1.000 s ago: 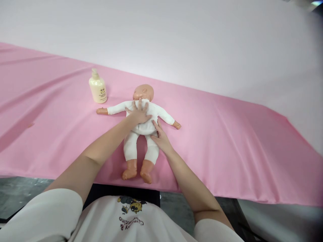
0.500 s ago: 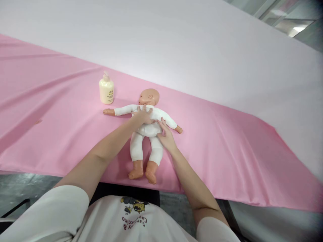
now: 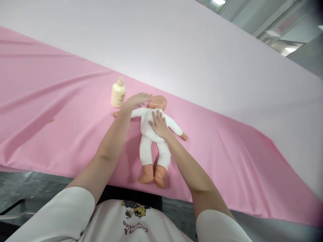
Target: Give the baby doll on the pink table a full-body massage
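A baby doll (image 3: pixel 147 127) with a white cloth body lies on its back, its bare head turned to the left and its feet towards me. My right hand (image 3: pixel 159 124) rests flat on the doll's chest and belly, fingers spread. Beside the doll's face is my left hand (image 3: pixel 139 99), raised over the doll's arm on the left side; its fingers are blurred and stretched towards the head. Whether they touch the head I cannot tell. Just left of that hand stands a cream pump bottle (image 3: pixel 118 94), upright, with small dark print.
A pink cloth (image 3: pixel 222 144) with folds covers the table. Behind it rises a plain white wall or panel (image 3: pixel 161 43). The table's front edge is close to my body, with a dark chair seat (image 3: pixel 131 195) below it.
My left hand has left the doll's chest and moved up towards its head. My right hand has slid from the doll's side onto its chest. The view has shifted slightly.
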Demonstrator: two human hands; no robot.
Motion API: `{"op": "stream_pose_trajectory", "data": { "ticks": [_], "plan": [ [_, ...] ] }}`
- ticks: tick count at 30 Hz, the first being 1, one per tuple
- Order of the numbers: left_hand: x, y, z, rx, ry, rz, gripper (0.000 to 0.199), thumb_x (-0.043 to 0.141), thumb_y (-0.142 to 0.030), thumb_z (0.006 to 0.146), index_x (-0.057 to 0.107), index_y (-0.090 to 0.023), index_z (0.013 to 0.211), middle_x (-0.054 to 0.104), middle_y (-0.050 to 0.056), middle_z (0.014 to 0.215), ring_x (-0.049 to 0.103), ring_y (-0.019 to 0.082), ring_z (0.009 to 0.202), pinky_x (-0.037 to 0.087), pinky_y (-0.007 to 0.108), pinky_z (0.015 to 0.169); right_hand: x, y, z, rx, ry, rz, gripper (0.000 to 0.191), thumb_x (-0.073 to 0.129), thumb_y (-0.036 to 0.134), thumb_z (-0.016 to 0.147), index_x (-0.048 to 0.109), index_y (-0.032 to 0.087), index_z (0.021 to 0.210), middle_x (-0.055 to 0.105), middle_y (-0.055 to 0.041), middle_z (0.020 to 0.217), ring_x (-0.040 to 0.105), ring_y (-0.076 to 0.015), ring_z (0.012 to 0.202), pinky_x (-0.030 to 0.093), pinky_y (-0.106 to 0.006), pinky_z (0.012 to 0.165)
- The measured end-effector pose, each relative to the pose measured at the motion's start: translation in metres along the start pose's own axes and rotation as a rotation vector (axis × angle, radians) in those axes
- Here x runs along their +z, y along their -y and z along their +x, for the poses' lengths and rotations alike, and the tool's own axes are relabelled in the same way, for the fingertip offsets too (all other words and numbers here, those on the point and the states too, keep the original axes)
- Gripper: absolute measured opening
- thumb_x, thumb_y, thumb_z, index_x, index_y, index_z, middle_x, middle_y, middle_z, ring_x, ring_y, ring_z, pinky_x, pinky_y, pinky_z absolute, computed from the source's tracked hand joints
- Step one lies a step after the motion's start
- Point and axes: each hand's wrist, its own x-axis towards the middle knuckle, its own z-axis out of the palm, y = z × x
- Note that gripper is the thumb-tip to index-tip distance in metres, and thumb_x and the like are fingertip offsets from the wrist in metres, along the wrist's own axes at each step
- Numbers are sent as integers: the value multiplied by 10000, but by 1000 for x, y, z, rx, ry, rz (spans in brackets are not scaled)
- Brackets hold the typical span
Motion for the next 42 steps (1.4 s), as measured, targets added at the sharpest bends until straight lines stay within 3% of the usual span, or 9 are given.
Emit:
{"op": "stream_pose_trajectory", "data": {
  "ticks": [7,11,16,19,22,31,35,38,42],
  "plan": [
    [-42,15,15,33,-155,-746,631,478,-666,983,616,-167,1342,645,191,1389,612,325,1341,528,427,1068,-22,13,-5,39,96,-82,753,330,513,1054,127,146,1679,0,-179,1755,33,-369,1638,178,-592,1298],
    [-43,23,22,7,-175,-1063,554,391,-605,1043,582,-202,1371,657,148,1348,612,255,1344,537,388,1078,-45,29,4,34,161,-194,728,406,458,1033,273,60,1628,232,-273,1696,308,-431,1565,333,-578,1233],
    [-43,25,22,113,-264,-1358,434,397,-545,1064,605,-242,1294,661,76,1302,626,191,1330,540,314,1076,-81,52,35,15,288,-213,582,480,418,1012,526,64,1472,550,-236,1522,558,-393,1392,446,-489,1158],
    [-44,23,22,122,-283,-1472,493,363,-602,1057,590,-247,1314,639,82,1341,599,193,1370,538,311,1084,-98,74,55,-99,101,-46,607,301,491,1065,472,137,1527,548,-172,1547,518,-337,1444,372,-505,1223],
    [-44,20,22,110,-326,-1551,588,345,-661,1040,556,-225,1374,607,111,1401,577,204,1401,538,297,1086,-104,106,73,-279,-91,144,698,152,604,1056,307,236,1628,329,-72,1705,264,-290,1605,147,-559,1321],
    [-36,11,16,401,-288,-1403,740,48,-621,1064,581,-237,1404,681,89,1371,566,210,1414,500,354,1148,-107,191,142,-467,-223,194,869,66,723,1008,28,170,1678,3,-87,1771,-86,-285,1645,-47,-562,1310],
    [-38,13,15,295,-400,-1170,688,155,-638,1062,573,-215,1408,699,122,1319,563,208,1408,538,334,1093,-117,210,166,-516,-323,227,912,6,727,996,-49,106,1661,-79,-105,1762,-143,-290,1633,-101,-600,1275],
    [-38,13,16,236,-462,-1007,633,135,-550,1079,520,-221,1458,657,127,1379,537,176,1426,530,346,1090,-107,217,173,-486,-227,273,864,115,719,1008,51,173,1676,-34,-54,1772,-128,-283,1638,-104,-599,1284],
    [-35,12,14,193,-368,-822,653,33,-434,1071,440,-219,1534,493,142,1549,484,151,1478,529,411,1059,-81,221,169,-402,-66,289,772,219,665,1022,218,226,1657,88,-32,1770,-65,-280,1647,-47,-623,1300]
  ]
}}
